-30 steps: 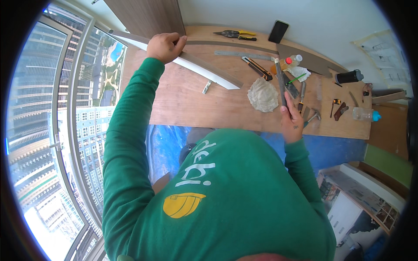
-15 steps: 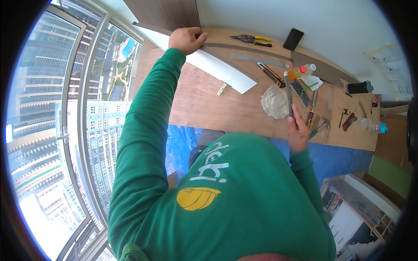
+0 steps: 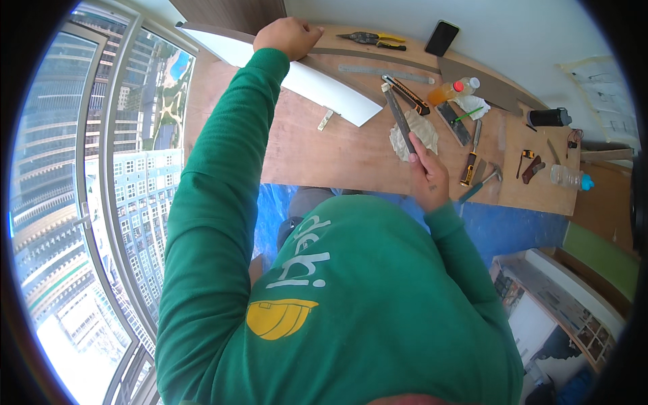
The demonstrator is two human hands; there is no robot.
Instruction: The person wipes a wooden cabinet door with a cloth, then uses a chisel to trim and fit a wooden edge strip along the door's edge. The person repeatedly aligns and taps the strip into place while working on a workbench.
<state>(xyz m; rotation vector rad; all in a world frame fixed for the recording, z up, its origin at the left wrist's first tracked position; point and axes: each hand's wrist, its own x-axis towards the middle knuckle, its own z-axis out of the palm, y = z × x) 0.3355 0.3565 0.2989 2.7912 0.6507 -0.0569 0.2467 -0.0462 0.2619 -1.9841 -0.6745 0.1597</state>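
My left hand [image 3: 287, 38] is closed over the far edge of a long white panel [image 3: 337, 94] with a dark edge, which lies slanted on the plywood worktop [image 3: 297, 155]. A small metal hinge [image 3: 325, 119] sticks out from the panel's near side. In my right hand [image 3: 428, 174] is a narrow dark grey bar [image 3: 399, 121] with a pale tip, its far end pointing up and to the left. It passes above a crumpled cream cloth [image 3: 422, 133]; the tip is apart from the panel. My left fingertips are partly hidden.
Beyond the panel lie tin snips [image 3: 372, 39], a metal ruler [image 3: 385, 73] and a phone [image 3: 442, 38]. A utility knife [image 3: 406, 94], bottles [image 3: 445, 92], a chisel [image 3: 470, 162] and a hammer [image 3: 491, 174] are to the right. Windows [image 3: 64, 135] line the left side.
My right hand has moved left with the bar, bringing its tip nearer the panel and tilting it leftward. My left hand stays on the panel. The whole view has shifted slightly.
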